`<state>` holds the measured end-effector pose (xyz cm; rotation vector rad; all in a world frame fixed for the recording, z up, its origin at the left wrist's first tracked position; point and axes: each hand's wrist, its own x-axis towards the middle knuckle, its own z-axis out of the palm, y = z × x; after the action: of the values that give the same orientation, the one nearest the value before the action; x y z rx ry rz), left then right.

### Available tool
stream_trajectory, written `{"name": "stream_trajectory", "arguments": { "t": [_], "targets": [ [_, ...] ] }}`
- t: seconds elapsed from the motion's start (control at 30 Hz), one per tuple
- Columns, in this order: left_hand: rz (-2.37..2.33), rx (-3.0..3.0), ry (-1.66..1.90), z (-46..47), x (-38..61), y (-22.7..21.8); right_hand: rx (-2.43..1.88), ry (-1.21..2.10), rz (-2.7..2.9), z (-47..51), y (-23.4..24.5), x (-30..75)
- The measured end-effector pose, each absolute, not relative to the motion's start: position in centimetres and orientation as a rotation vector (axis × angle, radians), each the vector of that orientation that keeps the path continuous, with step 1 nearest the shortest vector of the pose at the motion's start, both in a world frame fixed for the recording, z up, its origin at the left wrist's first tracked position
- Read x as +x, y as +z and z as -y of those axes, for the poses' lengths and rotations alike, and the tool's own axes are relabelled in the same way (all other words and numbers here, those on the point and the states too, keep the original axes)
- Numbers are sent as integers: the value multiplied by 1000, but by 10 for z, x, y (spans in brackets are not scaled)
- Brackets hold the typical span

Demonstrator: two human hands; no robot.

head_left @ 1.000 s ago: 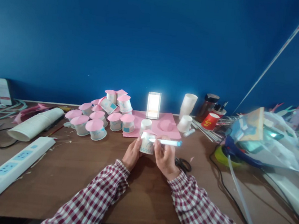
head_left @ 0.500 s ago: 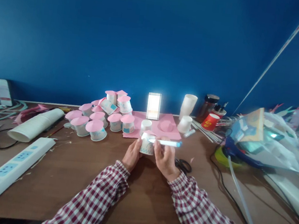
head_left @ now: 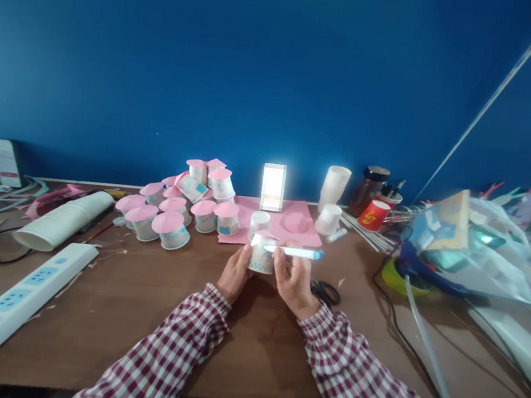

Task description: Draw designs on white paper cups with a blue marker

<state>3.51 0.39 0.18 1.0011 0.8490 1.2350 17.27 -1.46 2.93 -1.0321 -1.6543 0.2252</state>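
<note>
Between my hands is a white paper cup (head_left: 260, 260) with blue zigzag lines drawn along its lower side. My left hand (head_left: 235, 274) grips the cup from its left side. In my right hand (head_left: 295, 281) is a white marker pen (head_left: 295, 252) with a blue end, lying nearly level, its tip at the cup's side. Just beyond stands another white cup (head_left: 259, 223), in front of pink paper sheets (head_left: 273, 235). A pink disc (head_left: 296, 223) lies on the sheets. Black-handled scissors (head_left: 325, 293) rest right of my right hand, partly hidden.
Several cups with pink cone tops (head_left: 171, 229) cluster to the left. Farther left are a stack of paper cups (head_left: 64, 221) and a power strip (head_left: 23, 298). At right stand white cups (head_left: 329, 220), a red cup (head_left: 374, 215), a dark jar (head_left: 373, 185) and a plastic bag (head_left: 495, 253).
Almost nothing differs. The whole view has shifted very slightly, while both hands keep the same hold on the cup and the marker pen.
</note>
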Motion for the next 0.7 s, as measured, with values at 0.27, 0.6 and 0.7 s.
{"name": "stream_trajectory", "arguments": {
  "t": [0.27,0.6,0.7],
  "targets": [
    [-856,995,1240,-3,35,2,-1034,199,1659,16,32,173],
    [-866,1008,1247,-4,35,3,-1037,166,1651,14,31,174],
    [-890,1026,1242,-4,34,2,-1029,140,1652,14,31,174]
  ]
}}
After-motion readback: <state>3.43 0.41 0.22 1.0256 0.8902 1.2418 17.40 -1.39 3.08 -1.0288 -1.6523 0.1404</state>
